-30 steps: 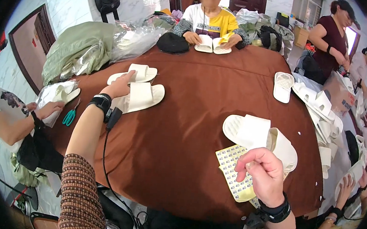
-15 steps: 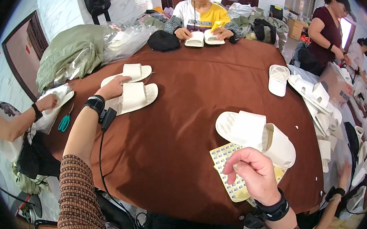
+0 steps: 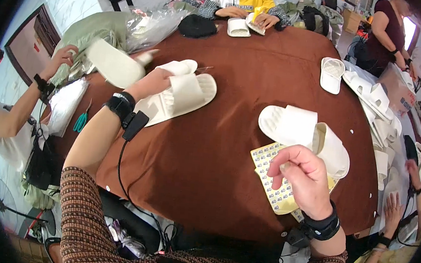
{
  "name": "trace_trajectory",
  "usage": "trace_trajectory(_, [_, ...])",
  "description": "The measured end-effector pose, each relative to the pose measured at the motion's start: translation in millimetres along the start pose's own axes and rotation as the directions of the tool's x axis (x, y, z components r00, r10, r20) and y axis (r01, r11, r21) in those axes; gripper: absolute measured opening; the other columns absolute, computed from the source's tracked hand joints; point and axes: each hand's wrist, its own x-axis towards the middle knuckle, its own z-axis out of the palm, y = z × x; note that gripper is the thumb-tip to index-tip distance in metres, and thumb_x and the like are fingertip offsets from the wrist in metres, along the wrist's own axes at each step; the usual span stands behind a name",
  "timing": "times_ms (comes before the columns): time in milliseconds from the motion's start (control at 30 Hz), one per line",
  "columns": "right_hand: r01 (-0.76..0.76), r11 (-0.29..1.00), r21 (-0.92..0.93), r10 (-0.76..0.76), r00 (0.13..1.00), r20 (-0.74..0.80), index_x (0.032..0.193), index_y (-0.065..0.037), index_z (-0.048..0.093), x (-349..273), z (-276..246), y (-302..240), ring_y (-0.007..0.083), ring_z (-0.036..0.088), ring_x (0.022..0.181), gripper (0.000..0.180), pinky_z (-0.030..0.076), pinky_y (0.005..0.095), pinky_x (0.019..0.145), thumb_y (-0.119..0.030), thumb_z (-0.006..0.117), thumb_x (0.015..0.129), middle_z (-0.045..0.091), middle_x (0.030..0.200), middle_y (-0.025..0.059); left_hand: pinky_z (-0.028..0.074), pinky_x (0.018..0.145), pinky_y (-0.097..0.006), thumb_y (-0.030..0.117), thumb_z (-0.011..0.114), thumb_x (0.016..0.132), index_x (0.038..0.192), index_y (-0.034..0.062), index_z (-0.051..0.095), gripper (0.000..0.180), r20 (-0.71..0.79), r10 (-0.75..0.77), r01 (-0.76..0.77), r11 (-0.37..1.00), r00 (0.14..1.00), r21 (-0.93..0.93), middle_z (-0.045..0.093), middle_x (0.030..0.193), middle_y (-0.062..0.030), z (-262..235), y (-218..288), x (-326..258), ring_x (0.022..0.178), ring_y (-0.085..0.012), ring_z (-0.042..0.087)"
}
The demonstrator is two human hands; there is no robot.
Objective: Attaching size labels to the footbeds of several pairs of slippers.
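My left hand [image 3: 153, 83] reaches across the table and grips a white slipper [image 3: 186, 96]. Its fingertips are hidden at the strap. A second white slipper [image 3: 178, 68] lies just behind. My right hand [image 3: 305, 181] hovers with fingers curled and thumb close to the index finger; whatever might be between them is too small to make out. Beneath it lies a sheet of yellow-and-white stickers [image 3: 270, 185]. Two more white slippers, one flatter [image 3: 290, 125] and one tilted [image 3: 332, 151], rest beside the sheet. A blurred white slipper [image 3: 114, 64] is in the air near a co-worker's hand [image 3: 63, 60].
Teal scissors [image 3: 81, 121] and a plastic bag [image 3: 67, 105] lie at the table's left. Across the table, a person handles slippers [image 3: 238, 28] near a black cap [image 3: 197, 26]. One slipper [image 3: 331, 76] and a slipper pile [image 3: 371, 94] are at right. A cable hangs from my left wrist.
My view has shifted. My left hand and its slippers have moved a little to the right. At left, a slipper has come up into the air, and the co-worker's hand has risen.
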Motion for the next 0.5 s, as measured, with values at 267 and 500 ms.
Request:
trace_trajectory(267, [0.031, 0.999, 0.023, -0.031, 0.999, 0.018, 0.104, 0.001, 0.061, 2, -2, 7, 0.0083, 0.06, 0.069, 0.017, 0.05, 0.0215, 0.063, 0.003, 0.047, 0.095, 0.066, 0.087, 0.006, 0.051, 0.075, -0.032, 0.017, 0.053, 0.096, 0.117, -0.0069, 0.062, 0.033, 0.22, -0.117, 0.175, 0.948, 0.969, -0.267, 0.068, 0.09, -0.0091, 34, 84, -46, 0.078, -0.0152, 0.06])
trace_trajectory(500, [0.019, 1.0, 0.017, -0.019, 1.0, -0.003, 0.103, 0.0, 0.062, 4, 0, 9, 0.007, 0.059, 0.068, 0.016, 0.05, 0.0209, 0.062, 0.001, 0.048, 0.095, 0.065, 0.086, 0.0045, 0.05, 0.088, -0.031, 0.016, 0.057, 0.09, 0.122, -0.005, 0.061, 0.039, -0.093, 0.038, -0.031, 0.996, 0.995, 0.079, 0.069, 0.106, -0.014, 1, 58, -40, 0.099, -0.0169, 0.063])
